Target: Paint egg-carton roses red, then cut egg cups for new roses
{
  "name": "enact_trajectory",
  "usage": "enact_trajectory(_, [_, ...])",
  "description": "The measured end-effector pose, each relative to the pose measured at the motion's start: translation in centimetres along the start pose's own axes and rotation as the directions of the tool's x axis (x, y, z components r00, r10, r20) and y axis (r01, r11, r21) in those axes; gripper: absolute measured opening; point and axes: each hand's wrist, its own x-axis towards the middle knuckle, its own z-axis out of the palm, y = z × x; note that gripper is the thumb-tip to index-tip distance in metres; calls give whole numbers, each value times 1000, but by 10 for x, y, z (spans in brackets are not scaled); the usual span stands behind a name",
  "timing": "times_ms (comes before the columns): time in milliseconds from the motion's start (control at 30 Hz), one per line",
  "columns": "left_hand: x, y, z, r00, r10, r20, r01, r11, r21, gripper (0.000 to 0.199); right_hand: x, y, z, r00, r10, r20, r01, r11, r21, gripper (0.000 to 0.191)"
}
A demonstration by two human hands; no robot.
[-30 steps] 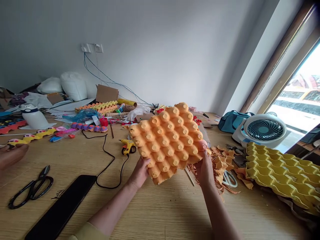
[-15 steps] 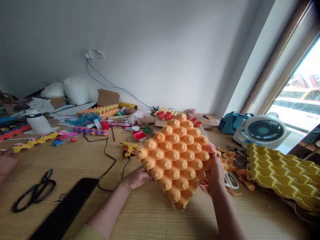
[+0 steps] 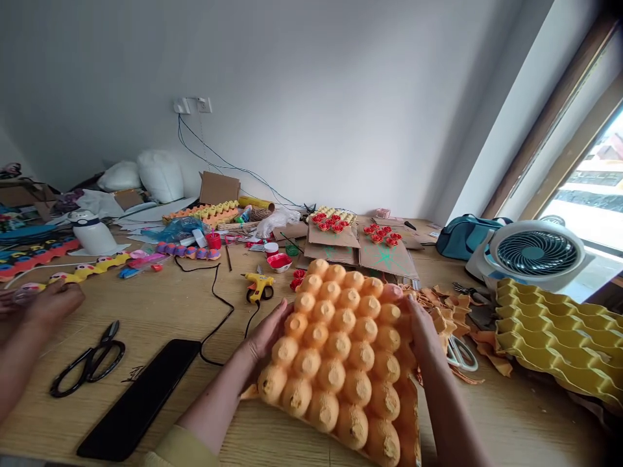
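An orange egg tray (image 3: 341, 357) is held bumps up above the wooden table, its near edge low in the view. My left hand (image 3: 270, 331) grips its left side, the fingertips partly hidden by the tray. At the upper right side my right hand (image 3: 421, 324) is closed on the tray's torn edge. Behind the tray a yellow glue gun (image 3: 257, 286) lies with its black cord. Orange scraps (image 3: 445, 311) and white-handled scissors (image 3: 461, 353) lie just right of my right hand.
Another person's hands (image 3: 53, 308) are at the left by a yellow painted strip. Black scissors (image 3: 90, 363) and a black slab (image 3: 141, 399) lie left. A yellow egg tray (image 3: 555, 337) and a fan (image 3: 533, 253) stand right. Cardboard with red flowers (image 3: 384, 256) lies behind.
The orange tray has turned and come lower and nearer, held in both hands. The view has shifted, uncovering the cardboard and red flowers. The other person's hands reach further into view.
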Motion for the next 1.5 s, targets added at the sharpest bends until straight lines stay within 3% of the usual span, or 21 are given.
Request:
enact_trajectory(67, [0,-2,-1,1000,-24,0,24,1000,2,68,-8,-5,5,999,33,18,-32,998,-58,45])
enact_trajectory(267, [6,-8,1,999,46,-11,-45,995,89,52,-11,-7,6,1000,12,2,-11,981,-193,60])
enact_trajectory(433, [5,-9,16,996,82,-39,-76,987,140,43,1,-1,1,997,-35,-65,15,957,-290,59])
enact_trajectory(567, [1,-10,25,991,110,-70,-96,979,181,41,6,-2,-4,998,-28,-51,8,938,-347,56])
enact_trajectory(1133, [1,-11,27,999,29,-15,-25,973,231,49,12,2,-9,991,-71,-111,19,909,-416,44])
enact_trajectory(1367, [-4,-7,37,996,-22,-91,41,976,215,57,8,-3,-10,986,-128,-107,65,885,-462,42])
enact_trajectory(1500, [-5,-5,41,996,-42,-76,57,977,205,52,10,-3,-11,986,-131,-103,71,890,-450,40])
